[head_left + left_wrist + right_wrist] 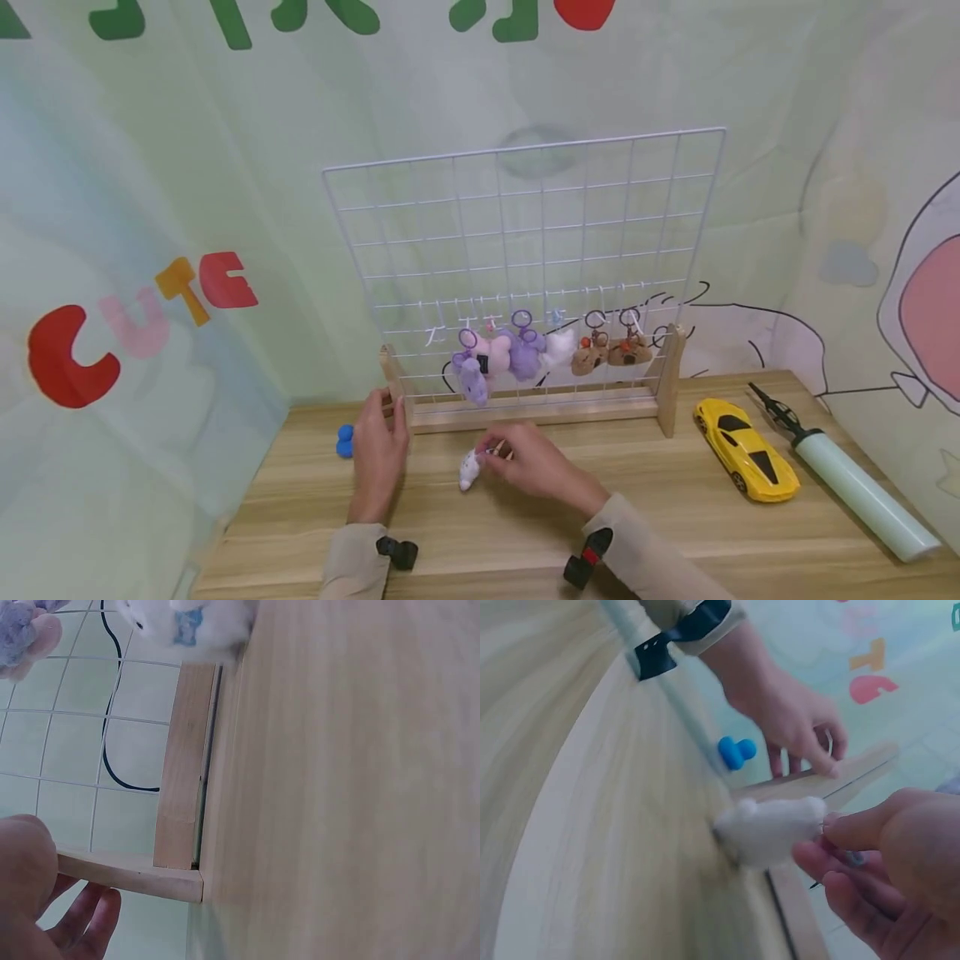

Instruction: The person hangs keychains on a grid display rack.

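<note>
My right hand (528, 462) pinches a small white plush keychain (469, 470) by its top end, in front of the rack's base. In the right wrist view the plush (769, 829) hangs from the thumb and fingertips of that hand (892, 877). The left wrist view shows a blue bow on its front. My left hand (378, 450) holds the left wooden foot (135, 877) of the rack, thumb on one side and fingers on the other. A white wire grid (540, 225) stands upright in this wooden stand (540, 415).
Pink, purple, white and brown plush keychains (525, 357) hang from hooks on the grid's lower part. A blue knobbed object (345, 442) lies beside my left hand. To the right are a yellow toy car (746, 450) and a pale green hand pump (862, 492).
</note>
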`<state>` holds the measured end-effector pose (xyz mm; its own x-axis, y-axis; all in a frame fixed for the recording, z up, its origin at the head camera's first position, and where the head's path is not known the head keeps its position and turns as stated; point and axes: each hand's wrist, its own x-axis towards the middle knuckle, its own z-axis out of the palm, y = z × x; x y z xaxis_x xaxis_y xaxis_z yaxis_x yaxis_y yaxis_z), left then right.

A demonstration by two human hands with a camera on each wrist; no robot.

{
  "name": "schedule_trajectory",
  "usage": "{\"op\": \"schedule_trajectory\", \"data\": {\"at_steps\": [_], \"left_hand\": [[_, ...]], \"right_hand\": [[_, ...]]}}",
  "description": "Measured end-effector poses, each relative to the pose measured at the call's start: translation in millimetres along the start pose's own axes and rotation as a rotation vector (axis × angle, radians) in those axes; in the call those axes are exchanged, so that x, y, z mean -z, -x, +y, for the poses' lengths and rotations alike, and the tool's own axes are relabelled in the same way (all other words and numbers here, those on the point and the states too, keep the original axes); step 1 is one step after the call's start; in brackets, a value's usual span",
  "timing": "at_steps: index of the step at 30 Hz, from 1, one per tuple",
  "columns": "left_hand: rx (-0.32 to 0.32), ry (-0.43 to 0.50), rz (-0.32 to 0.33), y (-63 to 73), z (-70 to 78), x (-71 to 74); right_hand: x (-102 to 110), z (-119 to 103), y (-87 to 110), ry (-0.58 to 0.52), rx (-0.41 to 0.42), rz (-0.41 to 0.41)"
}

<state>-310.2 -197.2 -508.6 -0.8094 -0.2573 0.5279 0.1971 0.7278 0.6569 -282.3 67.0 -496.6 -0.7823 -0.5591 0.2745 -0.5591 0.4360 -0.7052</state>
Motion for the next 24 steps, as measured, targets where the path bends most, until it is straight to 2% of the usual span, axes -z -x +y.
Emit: {"op": "schedule_trajectory", "data": {"at_steps": [6,15,20,24], "left_hand": [[0.014,-0.006,-0.003,0.3,2.0,0.5],[0.025,0.005,-0.012,0.7,2.9,0.5],[0.03,0.011,-0.017,0.5,3.5,0.9],[0.028,0.012,-0.02,0.7,3.3,1.2]], "right_hand": [[7.0,-18.5,-3.4,-0.04,0.016,0.062],[19.9,-52.5,-10.3,-0.222,-0.001,0.188],[27.3,-64.5,-18.3,-0.224,0.069,0.261],[31.0,-70.9,-25.4,-0.246,0.054,0.289]]}}
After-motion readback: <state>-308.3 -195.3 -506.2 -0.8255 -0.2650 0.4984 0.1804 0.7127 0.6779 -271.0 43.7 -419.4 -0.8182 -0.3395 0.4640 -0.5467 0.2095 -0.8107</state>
